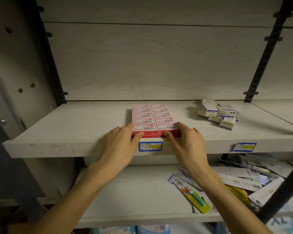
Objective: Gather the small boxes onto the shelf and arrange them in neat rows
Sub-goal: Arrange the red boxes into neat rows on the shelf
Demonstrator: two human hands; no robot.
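Several small red-and-white boxes (153, 117) lie in two neat columns, stacked in layers, at the front middle of the pale wooden shelf (85, 125). My left hand (120, 146) presses against the block's front left corner, thumb on its front face and fingers along its left side. My right hand (188, 142) mirrors it at the front right corner. Together the two hands clamp the front boxes. A loose heap of small white-and-blue boxes (218, 114) sits at the back right of the same shelf, apart from the red block.
Blue price labels (150, 146) (243, 147) are stuck on the shelf's front edge. The lower shelf (134, 191) holds a jumble of carded packages (227, 183) on its right. Dark metal uprights (264, 53) frame the bay.
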